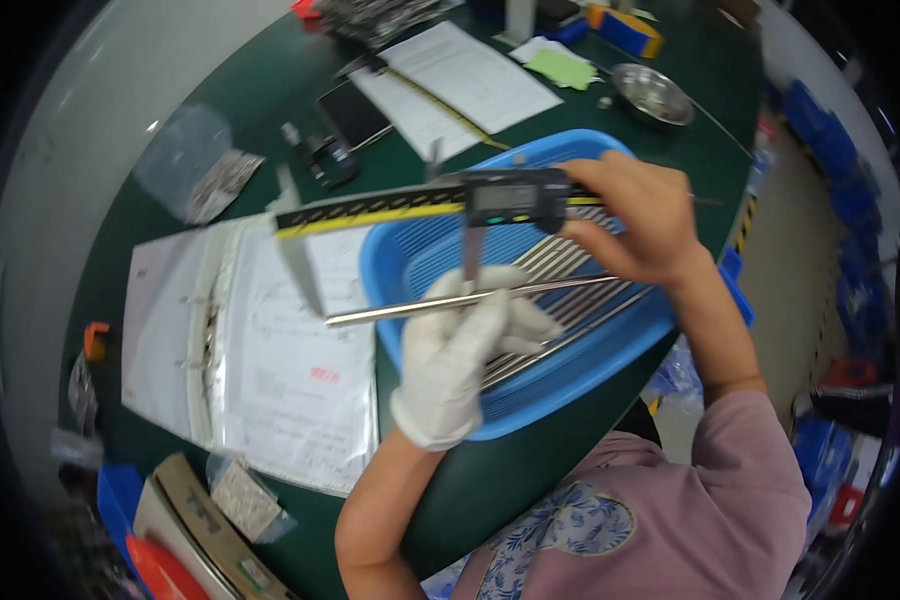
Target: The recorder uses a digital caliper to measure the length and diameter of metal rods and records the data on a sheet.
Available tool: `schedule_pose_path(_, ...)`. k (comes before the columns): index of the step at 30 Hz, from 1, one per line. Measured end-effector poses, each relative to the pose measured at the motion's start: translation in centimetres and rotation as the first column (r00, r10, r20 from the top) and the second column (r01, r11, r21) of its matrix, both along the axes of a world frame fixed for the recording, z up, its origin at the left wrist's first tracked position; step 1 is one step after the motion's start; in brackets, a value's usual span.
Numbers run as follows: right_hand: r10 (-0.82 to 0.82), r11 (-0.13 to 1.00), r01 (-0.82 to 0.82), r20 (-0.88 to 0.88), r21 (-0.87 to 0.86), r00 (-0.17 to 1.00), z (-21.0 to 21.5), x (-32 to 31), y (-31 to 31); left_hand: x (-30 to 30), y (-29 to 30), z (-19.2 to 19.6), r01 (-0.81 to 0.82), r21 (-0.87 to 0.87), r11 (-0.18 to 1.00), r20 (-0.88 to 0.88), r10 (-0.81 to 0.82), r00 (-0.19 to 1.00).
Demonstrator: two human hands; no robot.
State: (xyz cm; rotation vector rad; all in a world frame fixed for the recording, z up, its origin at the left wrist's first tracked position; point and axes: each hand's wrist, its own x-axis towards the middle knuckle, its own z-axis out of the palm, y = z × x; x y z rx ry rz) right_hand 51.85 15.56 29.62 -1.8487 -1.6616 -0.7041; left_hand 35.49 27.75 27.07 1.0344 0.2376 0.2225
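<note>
My left hand [448, 355], in a white glove, pinches a thin metal rod [390, 311] that slants up to the right. My bare right hand [635, 215] grips the right end of a digital caliper [515, 199] by its sliding display. The caliper's jaws are spread wide; one jaw is close to the rod's left end and the other comes down near my gloved fingers. Whether the jaws touch the rod I cannot tell. Below both hands lies a blue plastic basket [510, 418] with several metal rods [555, 262] in it.
An open ring binder [295, 400] with printed sheets lies left of the basket. Beyond are a phone [354, 114], a micrometer-like tool [322, 158], papers with a tape measure [440, 105], and a metal bowl [652, 94]. Boxes [210, 530] stand at the near left.
</note>
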Motion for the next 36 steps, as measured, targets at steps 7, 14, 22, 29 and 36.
schedule_pose_path(7, -0.185, 0.921, 0.188, -0.042, 0.341, 0.982, 0.2, 2.8, -1.6, 0.3, -0.2, -0.6, -0.149, -0.034, 0.988, 0.23, 0.153, 0.961)
schedule_pose_path(14, -0.202, 0.876, 0.278, -0.225, 0.393, 0.953, -0.5, 2.8, -1.1, -0.4, 0.3, -1.0, -0.209, -0.122, 0.97, 0.238, 0.233, 0.943)
schedule_pose_path(22, -0.2, 0.93, 0.303, -0.404, 0.209, 0.893, -2.1, 3.4, -2.4, 0.2, 0.0, -0.8, -0.115, -0.179, 0.977, 0.24, 0.156, 0.958)
schedule_pose_path(29, -0.144, 0.933, 0.317, -0.634, 0.168, 0.76, 0.3, 3.1, -0.5, -0.1, -0.4, -0.2, -0.2, 0.117, 0.973, 0.28, 0.161, 0.946)
schedule_pose_path(36, -0.301, 0.935, 0.025, -0.758, -0.352, 0.579, 4.4, -0.2, 2.0, 0.9, -1.5, -1.2, -0.402, 0.481, 0.779, 0.482, 0.149, 0.864)
